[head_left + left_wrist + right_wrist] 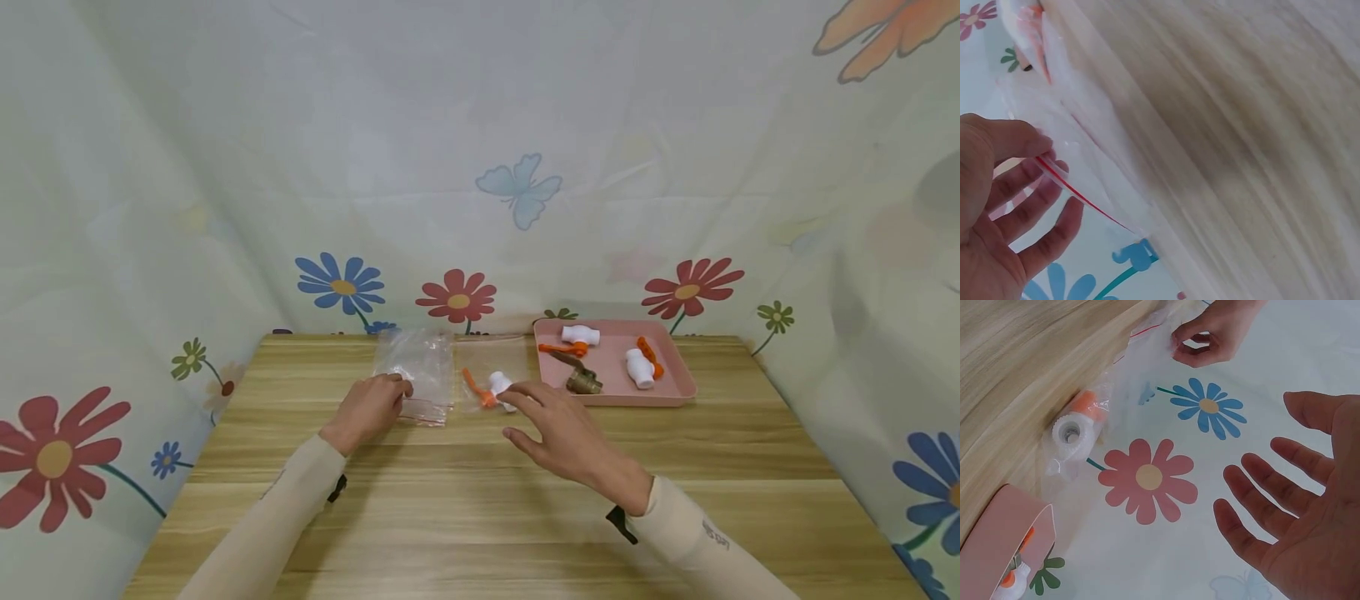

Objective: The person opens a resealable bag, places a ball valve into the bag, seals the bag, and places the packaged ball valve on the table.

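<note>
My left hand pinches the edge of a clear zip bag between thumb and fingers; the bag's red seal line runs out from the fingertips in the left wrist view. This bag belongs to a flat pile of clear bags on the table. Just right of the pile, a white ball valve with an orange lever handle lies inside another clear bag. Over the near side of that bagged valve hovers my right hand, its fingers spread and holding nothing.
A pink tray stands at the back right of the wooden table. In it lie two white valves with orange handles and a brass-coloured valve. A flower-printed cloth hangs behind and at both sides.
</note>
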{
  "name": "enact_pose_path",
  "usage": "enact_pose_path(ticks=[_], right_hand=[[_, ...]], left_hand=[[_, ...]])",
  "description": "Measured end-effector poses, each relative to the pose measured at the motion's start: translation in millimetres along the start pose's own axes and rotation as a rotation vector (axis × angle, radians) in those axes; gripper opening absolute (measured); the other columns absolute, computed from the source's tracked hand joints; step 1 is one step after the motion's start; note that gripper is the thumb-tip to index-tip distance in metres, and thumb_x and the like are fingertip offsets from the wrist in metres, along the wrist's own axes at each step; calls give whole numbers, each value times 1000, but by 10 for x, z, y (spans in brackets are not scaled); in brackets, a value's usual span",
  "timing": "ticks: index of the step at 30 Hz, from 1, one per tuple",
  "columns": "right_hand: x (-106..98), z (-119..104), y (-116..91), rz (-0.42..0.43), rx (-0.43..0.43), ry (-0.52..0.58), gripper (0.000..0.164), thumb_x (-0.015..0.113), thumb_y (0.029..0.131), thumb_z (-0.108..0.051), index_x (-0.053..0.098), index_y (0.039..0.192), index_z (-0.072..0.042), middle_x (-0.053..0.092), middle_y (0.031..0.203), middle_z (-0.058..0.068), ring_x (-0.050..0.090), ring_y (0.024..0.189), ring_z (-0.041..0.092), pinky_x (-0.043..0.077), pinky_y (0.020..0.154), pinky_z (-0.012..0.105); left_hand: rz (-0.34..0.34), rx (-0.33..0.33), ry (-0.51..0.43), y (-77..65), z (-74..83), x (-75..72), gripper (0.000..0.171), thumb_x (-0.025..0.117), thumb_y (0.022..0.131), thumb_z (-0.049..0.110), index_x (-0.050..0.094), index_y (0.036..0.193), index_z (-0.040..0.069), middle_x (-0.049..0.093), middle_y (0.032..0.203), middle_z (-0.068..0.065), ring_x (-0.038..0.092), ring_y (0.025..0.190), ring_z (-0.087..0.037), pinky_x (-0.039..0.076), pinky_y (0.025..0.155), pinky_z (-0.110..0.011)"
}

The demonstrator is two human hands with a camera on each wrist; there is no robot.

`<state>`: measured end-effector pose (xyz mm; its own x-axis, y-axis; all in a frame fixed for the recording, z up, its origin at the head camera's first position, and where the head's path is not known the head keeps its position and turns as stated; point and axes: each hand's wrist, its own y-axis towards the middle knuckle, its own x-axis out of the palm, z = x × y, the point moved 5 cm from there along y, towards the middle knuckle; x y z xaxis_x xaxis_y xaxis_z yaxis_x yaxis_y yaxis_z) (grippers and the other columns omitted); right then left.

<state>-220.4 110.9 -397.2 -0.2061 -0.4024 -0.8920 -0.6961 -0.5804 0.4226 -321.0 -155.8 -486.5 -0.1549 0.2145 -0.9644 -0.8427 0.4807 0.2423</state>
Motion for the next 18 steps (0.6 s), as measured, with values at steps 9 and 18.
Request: enact_pose_path(ticks=[9,18], right_hand=[[-85,-25,13,49,-1,5,46,74,87,-31,62,128,-13,64,124,6,64,109,24,54,89,43],[-182,-72,48,124,-15,42,48,77,85,-26,61,128,-12,64,124,6,64,109,24,54,88,43]], left_hand=[[149,49,-27,0,141,-244,13,68,87,7,74,97,12,68,87,1,65,72,-14,56,66,-32],[266,75,-109,-45,445,-601,14,70,86,4,73,99,8,67,87,-1,61,68,-12,55,64,-26]])
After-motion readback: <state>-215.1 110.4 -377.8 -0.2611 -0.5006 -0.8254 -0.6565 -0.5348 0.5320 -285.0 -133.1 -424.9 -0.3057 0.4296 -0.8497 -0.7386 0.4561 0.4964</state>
